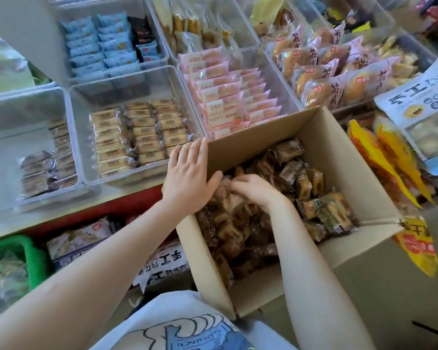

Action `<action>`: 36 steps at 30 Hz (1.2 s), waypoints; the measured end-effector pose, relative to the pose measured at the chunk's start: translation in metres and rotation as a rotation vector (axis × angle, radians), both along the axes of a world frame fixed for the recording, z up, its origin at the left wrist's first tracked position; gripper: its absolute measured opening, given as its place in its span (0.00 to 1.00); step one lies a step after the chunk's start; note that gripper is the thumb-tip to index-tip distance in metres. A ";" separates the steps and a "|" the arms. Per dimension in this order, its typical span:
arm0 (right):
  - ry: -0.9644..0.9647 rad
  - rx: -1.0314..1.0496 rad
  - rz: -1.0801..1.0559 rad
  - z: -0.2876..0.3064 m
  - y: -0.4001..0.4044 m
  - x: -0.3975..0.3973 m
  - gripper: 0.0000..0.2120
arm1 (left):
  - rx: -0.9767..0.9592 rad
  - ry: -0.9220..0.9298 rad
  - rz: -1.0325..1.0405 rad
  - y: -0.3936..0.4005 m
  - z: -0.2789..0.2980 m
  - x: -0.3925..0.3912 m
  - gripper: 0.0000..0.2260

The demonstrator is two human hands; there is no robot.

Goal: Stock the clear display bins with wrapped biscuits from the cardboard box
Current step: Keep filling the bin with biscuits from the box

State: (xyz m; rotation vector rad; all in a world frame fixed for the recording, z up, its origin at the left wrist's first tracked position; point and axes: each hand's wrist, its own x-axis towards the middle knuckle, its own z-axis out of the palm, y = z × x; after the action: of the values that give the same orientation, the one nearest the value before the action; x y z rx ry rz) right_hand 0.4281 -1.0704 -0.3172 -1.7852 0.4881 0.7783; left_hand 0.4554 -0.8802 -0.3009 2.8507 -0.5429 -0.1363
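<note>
Two hands: we rest our left hand (190,173) flat on the cardboard box (352,157) rim; our right hand (253,189) curls around wrapped biscuits (311,183) inside.
Bins: clear display bins (137,79) just beyond.
Writing: unreadable.

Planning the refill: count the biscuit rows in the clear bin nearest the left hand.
3: left row, middle row, and right row nearest the cardboard box; lower layers may be hidden.

A red-edged shelf (91,210) stands above a green basket (23,251), brightly lit.
</note>
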 end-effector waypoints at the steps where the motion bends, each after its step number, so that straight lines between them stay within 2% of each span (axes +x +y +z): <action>1: -0.029 0.146 -0.085 0.011 -0.001 -0.001 0.14 | -0.066 0.053 0.018 0.000 0.002 0.001 0.32; 3: -0.071 0.407 -0.191 0.036 0.003 -0.001 0.18 | -0.310 0.248 0.075 0.003 0.017 0.007 0.28; 4: -0.092 0.483 -0.199 0.046 0.006 0.000 0.19 | -0.502 0.377 0.133 0.007 0.030 0.010 0.26; 6: -0.157 0.521 -0.149 0.061 0.015 0.004 0.19 | -0.875 0.639 0.284 0.020 0.054 0.014 0.24; 7: -0.199 0.522 -0.106 0.068 0.022 0.008 0.19 | -0.986 0.697 0.331 0.029 0.064 0.014 0.23; 11: -0.296 0.464 -0.001 0.084 0.068 0.027 0.18 | -1.104 0.645 0.409 0.072 0.080 0.009 0.08; 15: -0.311 0.282 0.141 0.088 0.138 0.050 0.12 | -1.252 0.580 0.541 0.144 0.077 0.009 0.08; 17: -0.333 0.144 0.243 0.081 0.184 0.065 0.08 | -1.201 0.484 0.586 0.196 0.063 0.013 0.07; 19: -0.389 0.001 0.316 0.071 0.237 0.081 0.09 | -1.092 0.340 0.715 0.257 0.036 0.016 0.07; 21: -0.457 -0.126 0.366 0.061 0.289 0.095 0.14 | -0.805 0.151 0.820 0.320 0.003 0.018 0.09; 23: -0.513 -0.173 0.387 0.052 0.339 0.107 0.15 | -0.382 0.034 0.825 0.377 -0.027 0.019 0.19; 25: -0.580 -0.219 0.408 0.038 0.381 0.122 0.14 | -0.105 0.057 0.747 0.416 -0.044 0.024 0.27; 27: -0.650 -0.311 0.440 0.020 0.418 0.140 0.14 | 0.049 0.138 0.653 0.436 -0.057 0.029 0.30; 29: -0.736 -0.413 0.459 0.001 0.449 0.159 0.14 | 0.085 0.143 0.600 0.442 -0.063 0.031 0.29; 32: -0.825 -0.486 0.511 -0.025 0.491 0.187 0.15 | 0.039 0.057 0.588 0.445 -0.067 0.030 0.26; 36: -0.852 -0.710 0.756 -0.058 0.524 0.210 0.19 | 0.062 0.048 0.575 0.446 -0.072 0.030 0.25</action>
State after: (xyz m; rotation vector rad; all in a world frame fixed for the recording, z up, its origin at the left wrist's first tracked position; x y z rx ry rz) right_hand 0.6384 -0.5460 -0.3756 -2.7877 -0.5964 0.2325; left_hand 0.4858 -0.4341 -0.3725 2.9210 0.3033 -0.1181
